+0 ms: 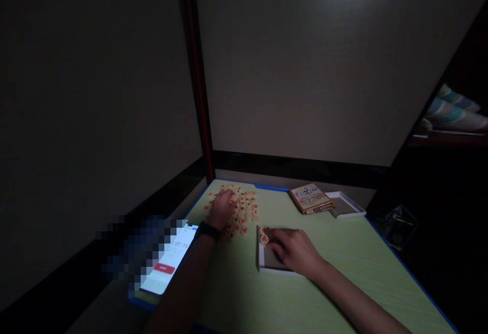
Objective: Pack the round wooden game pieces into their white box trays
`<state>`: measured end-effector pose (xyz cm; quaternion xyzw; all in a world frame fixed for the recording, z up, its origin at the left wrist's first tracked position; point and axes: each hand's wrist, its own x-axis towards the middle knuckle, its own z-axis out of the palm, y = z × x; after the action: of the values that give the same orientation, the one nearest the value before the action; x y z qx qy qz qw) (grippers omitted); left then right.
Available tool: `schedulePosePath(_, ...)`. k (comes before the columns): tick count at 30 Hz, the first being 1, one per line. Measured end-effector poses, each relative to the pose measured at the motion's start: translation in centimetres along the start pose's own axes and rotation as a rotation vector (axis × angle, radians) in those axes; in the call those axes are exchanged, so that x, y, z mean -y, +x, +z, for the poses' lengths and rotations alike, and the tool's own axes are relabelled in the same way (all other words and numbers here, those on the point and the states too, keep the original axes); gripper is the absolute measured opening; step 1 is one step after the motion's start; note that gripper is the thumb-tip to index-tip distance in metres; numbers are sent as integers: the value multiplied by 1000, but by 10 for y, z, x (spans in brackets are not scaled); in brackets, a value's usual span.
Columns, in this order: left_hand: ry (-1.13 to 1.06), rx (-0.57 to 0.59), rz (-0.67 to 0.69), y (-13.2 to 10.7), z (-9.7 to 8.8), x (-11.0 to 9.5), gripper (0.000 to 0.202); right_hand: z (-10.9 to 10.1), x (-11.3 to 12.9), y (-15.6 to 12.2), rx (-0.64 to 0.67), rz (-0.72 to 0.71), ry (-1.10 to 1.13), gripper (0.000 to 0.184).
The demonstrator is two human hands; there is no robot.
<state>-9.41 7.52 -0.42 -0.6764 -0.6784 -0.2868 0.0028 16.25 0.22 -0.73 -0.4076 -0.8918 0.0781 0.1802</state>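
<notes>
Many round wooden xiangqi pieces (243,214) with red and dark characters lie spread over the table's far left part. Among them is my left hand (222,209), its fingers curled in with a piece showing at the fingertips; a dark watch band (209,231) circles that wrist. My right hand (295,249) reaches into a shallow white-edged box tray (261,263). Its thumb and fingers close at a piece (264,240) in the tray's far left corner, where another piece lies just behind. The right hand hides part of the tray.
On the green, blue-edged table (343,283), a printed xiangqi box (310,198) leans by another white-edged tray (345,205) at the back right. A lit phone (170,260) with a timer lies at the left edge. Walls (297,69) stand behind and to the left.
</notes>
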Motion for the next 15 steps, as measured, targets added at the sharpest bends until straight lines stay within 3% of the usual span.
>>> schedulePosePath(9,64,100,-13,-4,-2,-2,29,-2,1,-2,13,67,-27,38)
schedulePosePath(15,74,99,-15,-3,0,1,29,-2,0,-1,21,73,-24,36)
